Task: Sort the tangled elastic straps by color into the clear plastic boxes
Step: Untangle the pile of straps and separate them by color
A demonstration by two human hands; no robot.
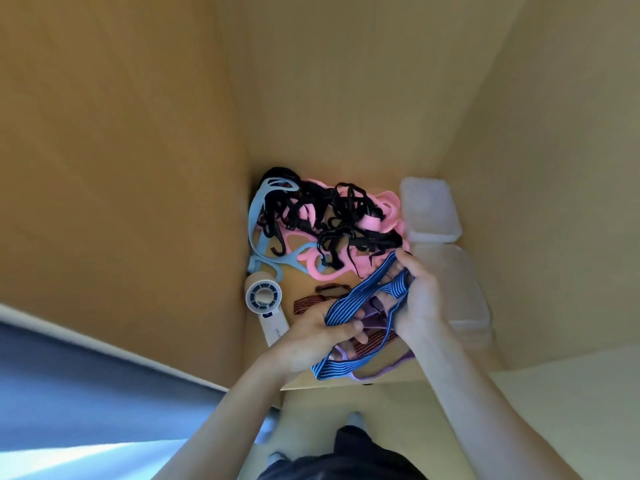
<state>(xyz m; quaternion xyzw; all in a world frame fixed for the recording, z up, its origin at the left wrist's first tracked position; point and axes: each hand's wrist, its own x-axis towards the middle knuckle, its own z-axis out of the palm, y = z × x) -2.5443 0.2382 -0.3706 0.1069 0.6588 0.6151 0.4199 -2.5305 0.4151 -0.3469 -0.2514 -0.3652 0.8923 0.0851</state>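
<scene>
Head view, sorting in progress. The wooden desk (299, 284), walled by panels at the back and both sides, carried everything.

At its far end lay the main heap of straps (329, 223): pink, black and pale blue ones knotted together, not yet sorted. Two clear boxes (429, 209) stood along the right-hand panel, one behind the other, the farther one touching the heap. Whether either held anything could not be made out.

Both hands worked above the near edge. The left hand (322, 334) pinched one end of a blue striped strap (360, 296) under its thumb. The right hand (422, 299), fingers curled, gripped the other end just beside the nearer box. A purple strap (391, 368) hung looped through the blue one.

A white handheld fan (263, 296) lay at the left, and a red-and-black striped strap (306, 303) lay between it and the hands.

The step in hand appeared to be freeing blue from purple. The next move would call for drawing the loops apart, then choosing a box. Print on the fan's handle was too blurred to read.
</scene>
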